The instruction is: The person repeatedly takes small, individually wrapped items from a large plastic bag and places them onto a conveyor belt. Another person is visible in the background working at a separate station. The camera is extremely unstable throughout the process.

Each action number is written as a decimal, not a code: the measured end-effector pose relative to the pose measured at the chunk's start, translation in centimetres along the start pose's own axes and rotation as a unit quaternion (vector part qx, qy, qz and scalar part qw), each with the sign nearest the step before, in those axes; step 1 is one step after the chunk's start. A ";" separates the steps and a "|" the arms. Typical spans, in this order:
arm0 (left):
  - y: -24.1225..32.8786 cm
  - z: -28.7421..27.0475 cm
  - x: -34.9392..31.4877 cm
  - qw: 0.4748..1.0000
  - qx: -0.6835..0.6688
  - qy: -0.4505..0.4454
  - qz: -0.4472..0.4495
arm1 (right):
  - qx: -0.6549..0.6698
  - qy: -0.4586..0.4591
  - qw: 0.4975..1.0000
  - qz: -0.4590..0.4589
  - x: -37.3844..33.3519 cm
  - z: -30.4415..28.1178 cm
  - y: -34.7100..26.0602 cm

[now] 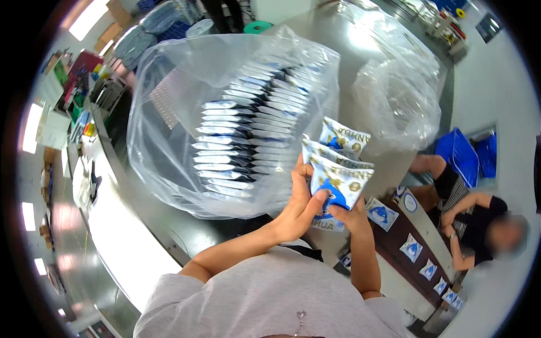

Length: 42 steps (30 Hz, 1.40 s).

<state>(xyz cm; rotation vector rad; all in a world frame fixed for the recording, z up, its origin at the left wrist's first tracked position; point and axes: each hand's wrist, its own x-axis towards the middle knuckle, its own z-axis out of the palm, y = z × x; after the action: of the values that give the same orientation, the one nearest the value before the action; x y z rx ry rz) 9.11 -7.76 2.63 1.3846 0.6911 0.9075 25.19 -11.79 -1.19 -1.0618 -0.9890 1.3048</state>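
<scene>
A small stack of white sachets [344,181] with blue cartoon figures and gold print is held upright in front of me, to the right of the bag. My left hand [298,204] grips the stack from its left side, thumb across the front sachet. On the lower right edge, my right hand [351,218] pinches the same stack; some of its fingers are hidden behind. To the left, a large clear plastic bag [160,180] lies wide-mouthed on the table, holding two long rows of standing sachets [225,143].
A heap of clear plastic film [394,107] lies on the steel table [332,34]. Along the right, a brown conveyor belt [394,241] carries several loose sachets. Beyond it sits a co-worker [479,214] beside a blue crate [457,155]. A bright white surface [121,242] is at left.
</scene>
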 end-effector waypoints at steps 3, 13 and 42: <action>7.3 -5.1 0.5 0.960 0.239 -0.104 0.098 | 0.169 -0.084 0.980 0.069 4.3 1.3 0.2; 10.1 -30.5 16.5 0.190 0.959 -0.186 0.095 | -0.553 -0.126 0.823 -0.010 25.8 5.6 1.3; 2.1 -47.6 1.9 0.864 0.228 0.410 0.183 | -0.436 0.073 0.832 -0.336 11.1 8.2 5.7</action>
<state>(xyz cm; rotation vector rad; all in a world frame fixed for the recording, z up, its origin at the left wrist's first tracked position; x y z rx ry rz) -30.78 18.26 0.53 1.5500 1.3800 1.7686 16.24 -0.49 -5.03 -1.2605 -1.7057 0.1367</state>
